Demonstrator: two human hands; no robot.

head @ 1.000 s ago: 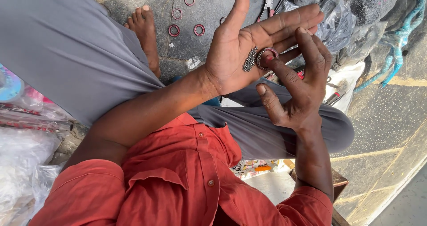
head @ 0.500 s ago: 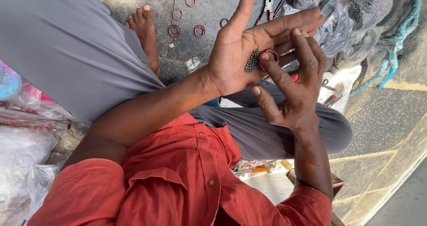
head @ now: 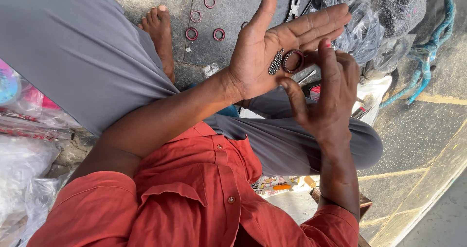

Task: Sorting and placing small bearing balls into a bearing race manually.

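A small dark bearing ring [head: 293, 61] lies on the open palm of the left hand [head: 272, 52], just beside a cluster of little steel balls [head: 276, 62]. That hand is spread flat, fingers straight, gripping nothing. The right hand [head: 326, 98] hovers close, loosely curled and empty, its fingertips [head: 325, 45] at the ring's edge; more rings [head: 204, 26] and pliers [head: 294, 5] lie on the ground beyond.

The left hand [head: 272, 57] lies flat and open, palm up toward the camera, thumb raised and fingers stretched out side by side (the bare forearm runs back from it to a rolled red sleeve). The right hand [head: 326, 96] stands just beside it, back toward the camera, fingers curled, its fingertips [head: 325, 45] at the left palm's edge, thumb reaching toward the palm.
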